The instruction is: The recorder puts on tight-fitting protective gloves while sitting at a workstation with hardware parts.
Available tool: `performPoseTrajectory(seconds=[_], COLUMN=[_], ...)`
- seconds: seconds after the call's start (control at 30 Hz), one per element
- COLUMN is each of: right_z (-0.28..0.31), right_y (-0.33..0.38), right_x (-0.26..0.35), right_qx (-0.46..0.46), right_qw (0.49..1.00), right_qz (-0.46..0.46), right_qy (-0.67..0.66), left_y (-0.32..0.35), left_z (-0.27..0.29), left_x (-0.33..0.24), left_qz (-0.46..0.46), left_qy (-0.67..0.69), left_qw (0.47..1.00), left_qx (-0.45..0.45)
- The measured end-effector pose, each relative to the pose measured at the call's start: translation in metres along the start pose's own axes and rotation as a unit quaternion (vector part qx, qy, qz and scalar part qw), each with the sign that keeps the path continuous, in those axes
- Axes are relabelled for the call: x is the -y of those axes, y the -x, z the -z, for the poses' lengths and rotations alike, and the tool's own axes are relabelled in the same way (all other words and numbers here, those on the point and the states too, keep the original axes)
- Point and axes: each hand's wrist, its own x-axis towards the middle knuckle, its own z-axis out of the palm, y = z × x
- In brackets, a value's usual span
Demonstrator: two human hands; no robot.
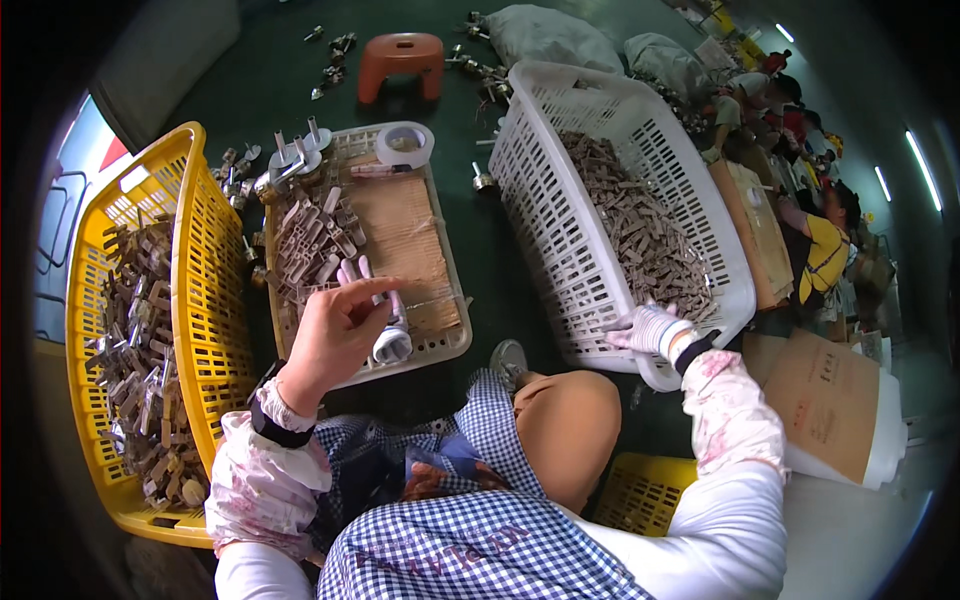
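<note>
My left hand (345,335) is bare, its index finger stretched out and the thumb apart from it. It hovers over a pale tray (455,345), just above a white and lilac glove (392,346) partly hidden behind the hand. Beside it on the tray lies a heap of greyish-brown metal pieces (315,235). My right hand (648,330), in a whitish glove, rests on the near rim of a white plastic basket (545,190), fingers spread over the edge. Many small brown rectangular parts (645,215) fill the bottom of that basket.
A yellow basket (190,300) of metal parts stands at left. The tray also bears cardboard (410,230) and a tape roll (405,146). Beyond are an orange stool (402,62) and white sacks (550,38). A carton (825,400) and other people (828,245) are at right.
</note>
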Motion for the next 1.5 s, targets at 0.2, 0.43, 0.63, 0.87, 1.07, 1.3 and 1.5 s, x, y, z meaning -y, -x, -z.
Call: performPoseTrajectory(seconds=[0.2,0.43,0.63,0.87,1.07,1.3,1.5], right_z=[-0.022,-0.077,-0.13,-0.175,-0.196,-0.204,-0.205], right_y=[0.033,0.055,0.042,0.028,-0.011,-0.025,-0.023], right_x=[0.15,0.177,0.294,0.358,0.355,0.359,0.372], right_qx=[-0.024,-0.306,-0.356,-0.339,-0.367,-0.373,-0.352], right_qw=[0.874,0.802,0.773,0.757,0.748,0.747,0.783], right_qz=[-0.145,0.063,0.259,0.279,0.318,0.3,0.284], right_qy=[0.463,0.51,0.457,0.484,0.453,0.461,0.428], left_y=[0.011,0.016,0.024,0.02,0.016,0.012,0.002], left_z=[0.005,-0.009,-0.027,-0.019,-0.027,-0.035,-0.041], left_x=[0.001,0.0,0.002,-0.003,0.016,0.03,0.033], left_qz=[-0.011,-0.128,-0.165,-0.097,-0.084,-0.075,-0.036], left_qy=[-0.023,-0.083,-0.074,-0.104,-0.067,-0.094,0.036], left_qw=[1.0,0.988,0.984,0.99,0.993,0.99,0.991], left_qx=[0.011,0.021,-0.01,-0.005,-0.041,-0.072,-0.123])
